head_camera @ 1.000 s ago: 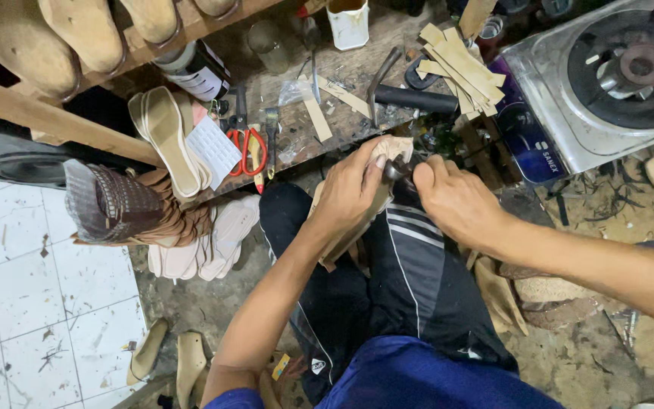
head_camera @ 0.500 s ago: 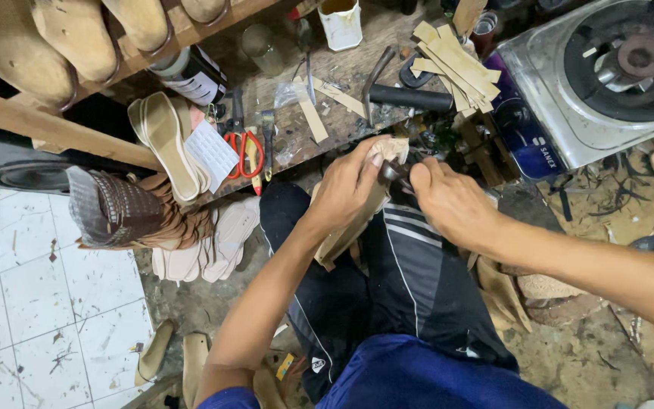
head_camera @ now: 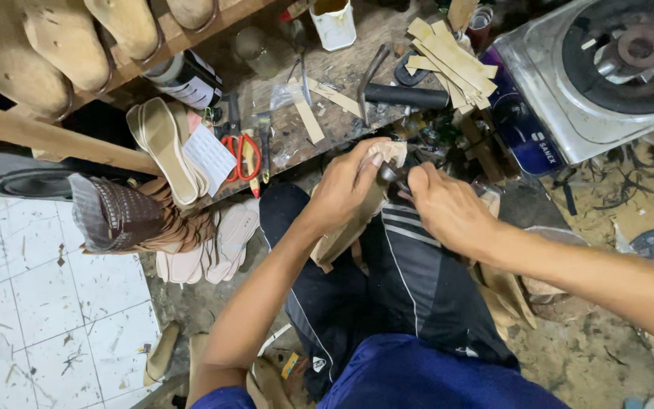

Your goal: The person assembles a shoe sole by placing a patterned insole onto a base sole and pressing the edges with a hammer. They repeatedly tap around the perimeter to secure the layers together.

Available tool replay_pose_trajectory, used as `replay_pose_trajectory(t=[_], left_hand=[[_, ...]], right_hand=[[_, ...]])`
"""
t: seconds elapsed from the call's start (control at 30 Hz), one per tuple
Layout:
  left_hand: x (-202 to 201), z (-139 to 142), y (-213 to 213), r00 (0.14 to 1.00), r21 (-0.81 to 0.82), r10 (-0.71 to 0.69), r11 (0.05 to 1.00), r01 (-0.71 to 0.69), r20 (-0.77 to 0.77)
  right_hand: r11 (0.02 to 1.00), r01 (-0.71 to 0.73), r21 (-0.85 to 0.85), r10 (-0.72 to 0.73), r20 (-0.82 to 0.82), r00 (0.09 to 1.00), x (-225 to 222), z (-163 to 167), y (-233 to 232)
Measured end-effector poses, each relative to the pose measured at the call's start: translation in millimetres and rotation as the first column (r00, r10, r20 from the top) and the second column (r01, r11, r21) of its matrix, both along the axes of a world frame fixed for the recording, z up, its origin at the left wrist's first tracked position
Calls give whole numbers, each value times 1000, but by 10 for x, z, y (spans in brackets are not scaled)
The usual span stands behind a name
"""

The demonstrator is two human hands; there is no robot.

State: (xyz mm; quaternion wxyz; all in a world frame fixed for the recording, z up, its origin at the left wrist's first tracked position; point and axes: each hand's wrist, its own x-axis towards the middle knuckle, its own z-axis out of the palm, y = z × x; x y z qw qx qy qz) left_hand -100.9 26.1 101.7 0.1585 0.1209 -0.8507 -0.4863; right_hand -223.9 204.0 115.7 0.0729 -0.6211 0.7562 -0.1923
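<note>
Both hands (head_camera: 399, 193) grip tan sole (head_camera: 353, 227) & dark tool (head_camera: 390, 173) over lap

Two hands, the left hand (head_camera: 346, 185) and the right hand (head_camera: 448, 208), meet over one tan sole piece (head_camera: 342, 238). On the table (head_camera: 342, 83) lie one pair of red-handled scissors (head_camera: 240, 155), one black-handled tool (head_camera: 406, 96), one white cup (head_camera: 334, 21) and one heap of tan strips (head_camera: 448, 57). One gas stove (head_camera: 607, 68) stands beside it.

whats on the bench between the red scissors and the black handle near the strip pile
In the head view, a loose tan strip and a clear plastic bag lie on the bench between the red-handled scissors and the black handle.
</note>
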Motion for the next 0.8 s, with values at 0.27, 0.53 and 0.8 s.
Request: replay_pose_trajectory(t=[0.27,0.53,0.8], left_hand=[[-10,96,95,998,-77,36,997,-32,52],[-15,163,25,999,6,-54,999,54,1],[-58,198,-7,995,40,-97,994,97,-10]], right_hand=[[928,25,371,-220,493,842,-228,309,9],[999,-33,11,28,291,956,-154,126,5],[990,-50,128,-41,624,780,-235,47,15]])
